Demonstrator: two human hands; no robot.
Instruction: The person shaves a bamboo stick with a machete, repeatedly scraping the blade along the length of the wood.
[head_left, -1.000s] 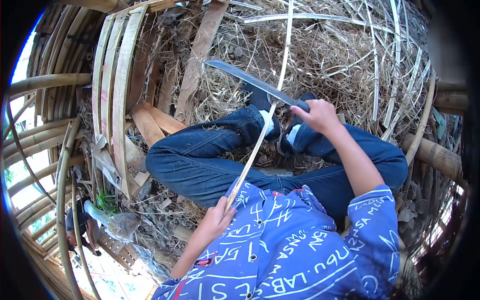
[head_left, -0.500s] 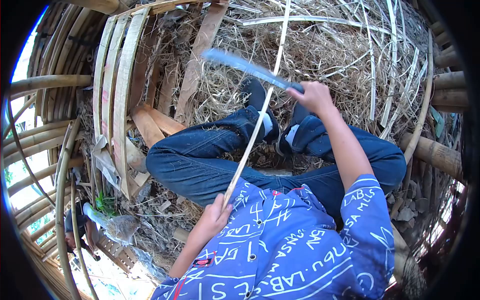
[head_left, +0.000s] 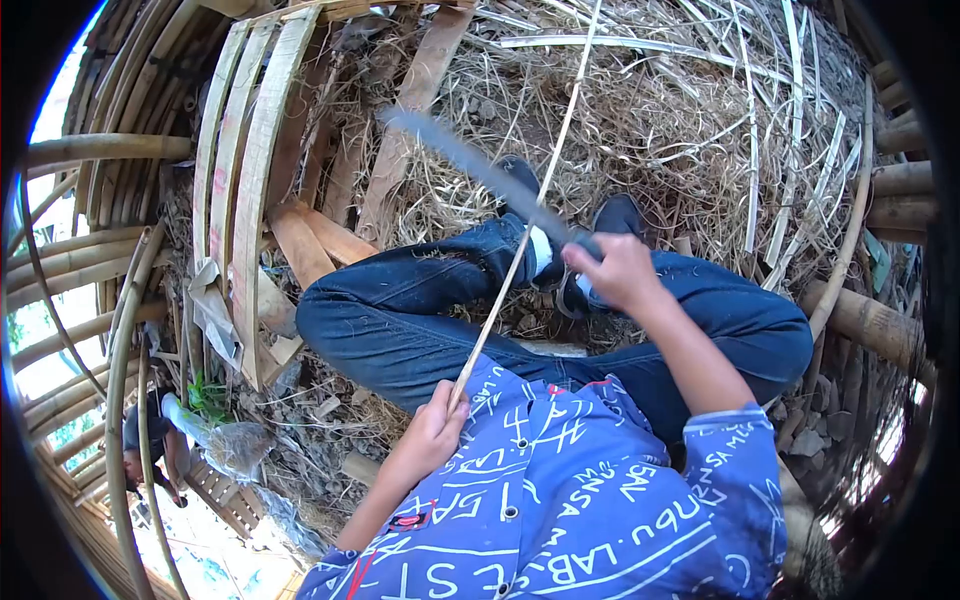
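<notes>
My left hand is closed round the near end of a long, thin bamboo strip, close to my shirt front. From there the strip slants up and away between my legs, past the top edge of the view. In my right hand is the handle of a machete, its long blade smeared by motion and pointing to the upper left. Near the handle the blade crosses the strip in this view, above my shoes.
Curly bamboo shavings cover the ground ahead, with pale split strips at the right. A wooden slat pallet leans at the left. Bamboo poles wall both sides. Another person is outside, lower left.
My right hand has drawn the machete down and nearer to my body along the strip. My left hand keeps its hold on the strip's near end. The view has shifted slightly.
</notes>
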